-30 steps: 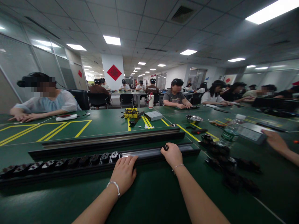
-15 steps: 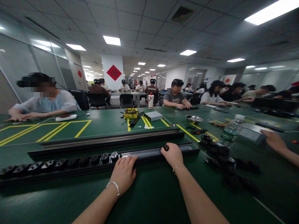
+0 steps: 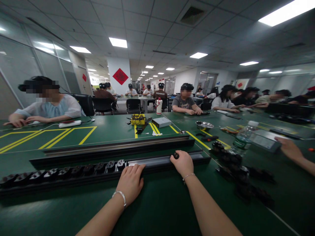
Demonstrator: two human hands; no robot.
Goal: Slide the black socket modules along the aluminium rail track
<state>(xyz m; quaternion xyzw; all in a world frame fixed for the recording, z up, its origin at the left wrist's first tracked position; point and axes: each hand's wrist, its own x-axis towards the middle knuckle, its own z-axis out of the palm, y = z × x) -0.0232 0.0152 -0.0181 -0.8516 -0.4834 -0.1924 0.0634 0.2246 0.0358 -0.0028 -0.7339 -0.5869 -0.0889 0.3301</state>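
Note:
A long black rail point(image 3: 152, 163) lies across the green table in front of me. Its left half holds a row of several small black parts point(image 3: 73, 170). My left hand point(image 3: 131, 183) rests flat on the rail's near edge, fingers stretched out beside the last part in the row. My right hand point(image 3: 182, 163) is closed over the rail further right, pinching a small black part point(image 3: 176, 155) at its fingertips. A second black rail point(image 3: 115, 148) lies parallel just behind.
A heap of loose black parts point(image 3: 236, 170) and a water bottle point(image 3: 242, 139) sit at the right. Another person's hand point(image 3: 290, 149) reaches in from the right edge. A metal bowl point(image 3: 204, 125), a grey box point(image 3: 161, 122) and a yellow case point(image 3: 138, 119) stand further back. Seated people surround the tables.
My hands have hardly moved; the right hand has shifted very slightly to the right along the rail. The person at the far left has moved a hand a little.

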